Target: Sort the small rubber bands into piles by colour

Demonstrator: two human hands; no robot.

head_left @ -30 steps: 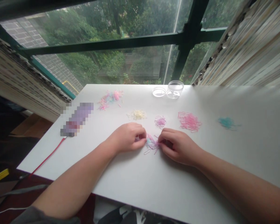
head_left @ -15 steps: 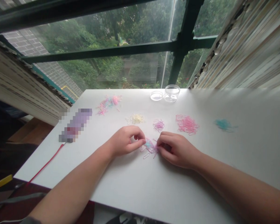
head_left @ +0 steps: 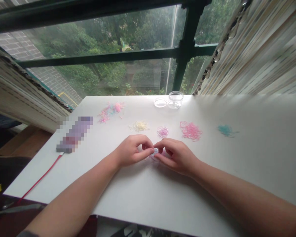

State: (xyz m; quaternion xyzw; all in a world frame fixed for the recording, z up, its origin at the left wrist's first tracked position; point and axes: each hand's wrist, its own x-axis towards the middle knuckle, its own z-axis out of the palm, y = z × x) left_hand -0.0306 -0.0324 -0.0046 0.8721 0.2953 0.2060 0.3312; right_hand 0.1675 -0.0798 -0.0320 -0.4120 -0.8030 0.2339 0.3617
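Between my hands, on the white desk (head_left: 138, 194), lies a small pile of thin purple and pale-blue pieces (head_left: 156, 153), partly hidden by my fingers. My left hand (head_left: 134, 150) is loosely curled, thumb and index tips nearly meeting at its edge; I cannot tell whether they pinch anything. My right hand (head_left: 176, 155) is partly open over it, thumb and index tips parted, with no piece clearly visible between them.

From that pile, a purple heap (head_left: 162, 132) sits just beyond at 12 o'clock, a pale-yellow heap (head_left: 139, 126) at 11, a bright pink heap (head_left: 191, 131) at 2, a teal heap (head_left: 226, 130) farther out towards 3, and a loose multicoloured heap (head_left: 111, 111) at 10. A clear round tub (head_left: 175, 100) stands near 1 o'clock, beside a clear round lid (head_left: 160, 103).
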